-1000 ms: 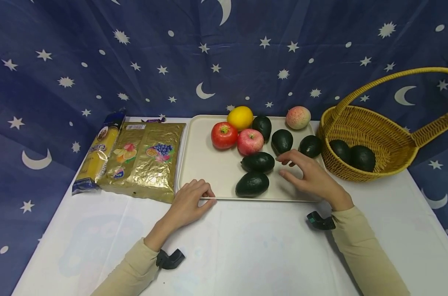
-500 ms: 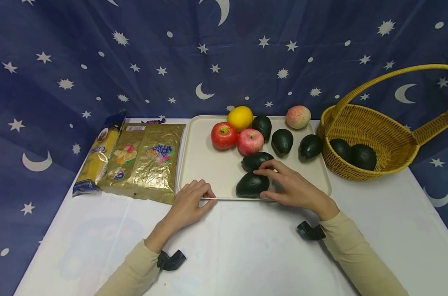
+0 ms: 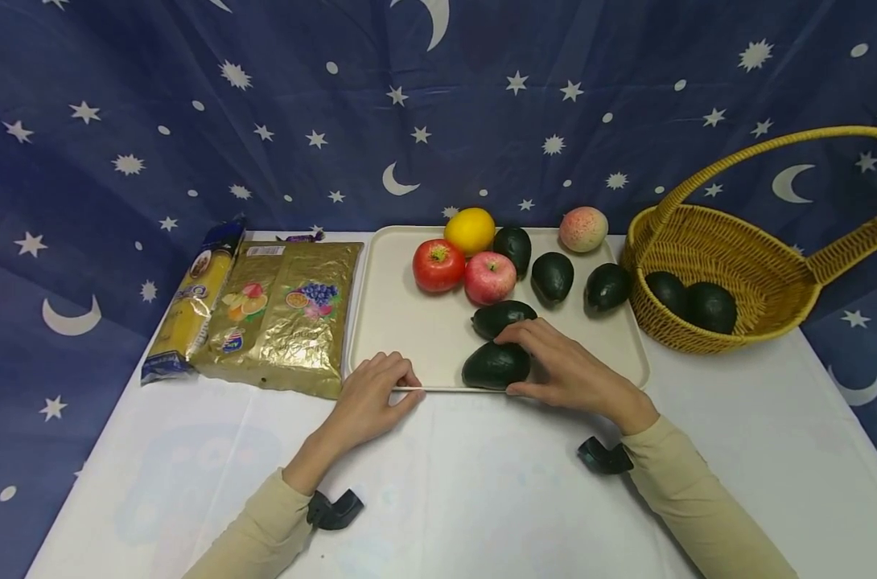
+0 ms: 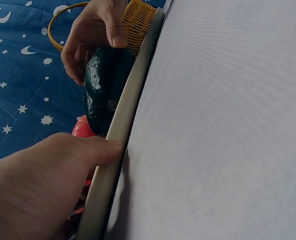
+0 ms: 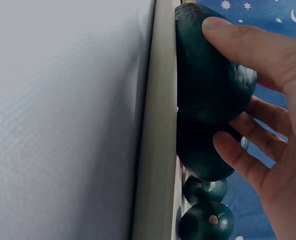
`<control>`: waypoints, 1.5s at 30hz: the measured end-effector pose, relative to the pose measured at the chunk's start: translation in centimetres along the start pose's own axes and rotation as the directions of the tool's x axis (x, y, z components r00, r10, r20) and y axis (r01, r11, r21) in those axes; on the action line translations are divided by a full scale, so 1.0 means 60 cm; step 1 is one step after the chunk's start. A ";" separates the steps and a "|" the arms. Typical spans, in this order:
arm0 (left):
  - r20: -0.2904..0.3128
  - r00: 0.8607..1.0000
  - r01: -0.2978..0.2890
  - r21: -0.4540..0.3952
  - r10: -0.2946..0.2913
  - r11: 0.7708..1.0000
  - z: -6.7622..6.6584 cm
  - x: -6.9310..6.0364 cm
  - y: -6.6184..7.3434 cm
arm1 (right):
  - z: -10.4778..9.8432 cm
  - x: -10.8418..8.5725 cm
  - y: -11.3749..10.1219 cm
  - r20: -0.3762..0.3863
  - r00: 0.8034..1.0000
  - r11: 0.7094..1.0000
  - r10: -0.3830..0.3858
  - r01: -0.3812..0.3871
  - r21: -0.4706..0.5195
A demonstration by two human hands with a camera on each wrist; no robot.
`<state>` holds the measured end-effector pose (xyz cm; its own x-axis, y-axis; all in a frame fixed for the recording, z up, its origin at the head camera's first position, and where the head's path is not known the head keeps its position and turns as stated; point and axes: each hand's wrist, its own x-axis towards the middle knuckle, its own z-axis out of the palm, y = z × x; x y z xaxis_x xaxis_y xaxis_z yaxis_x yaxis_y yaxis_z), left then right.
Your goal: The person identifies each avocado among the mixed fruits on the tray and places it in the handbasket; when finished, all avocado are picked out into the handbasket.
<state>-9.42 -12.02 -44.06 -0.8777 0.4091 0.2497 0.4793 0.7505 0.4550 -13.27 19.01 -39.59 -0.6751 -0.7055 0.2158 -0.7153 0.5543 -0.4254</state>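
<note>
The front avocado (image 3: pixel 491 368) lies on the cream tray (image 3: pixel 402 338), just inside the front rim and right of that rim's midpoint. It sits at the fingertips of the right hand (image 3: pixel 565 370), to the left of the palm. The right hand grips its right-hand portion: the thumb bears on the near side, and the curled fingers reach over the far side. The left portion projects clear of the hand.

Orientation: the front avocado rests on its side. Its long axis runs left to right, nearly parallel to the front rim, with the narrower end pointing left. The second avocado (image 3: pixel 500 319) lies directly behind it on a similar axis; contact between the two cannot be confirmed from the head view.

Right arm: the beige sleeve (image 3: pixel 699 490) enters from the lower right and angles forward and left. The back of the hand faces up, with the wrist to the right of the fruit.

Left arm: the forearm enters from the lower left. The left hand (image 3: pixel 380 394) pinches the front rim near the left corner, thumb on the rim and fingers curled to its inner side. The gold candy bag (image 3: pixel 286 322) lies just left of this hand.
</note>
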 end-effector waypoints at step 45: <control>0.030 0.999 0.019 0.005 -0.019 1.000 0.000 -0.002 0.000 | -0.098 -0.038 0.044 -0.342 0.939 0.998 0.047 -0.057 -0.019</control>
<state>-9.34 -12.08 -44.10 -0.8863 0.4101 0.2153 0.4626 0.7605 0.4558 -14.66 24.71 -36.03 -0.7288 -0.4852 0.4832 -0.6791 0.6020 -0.4200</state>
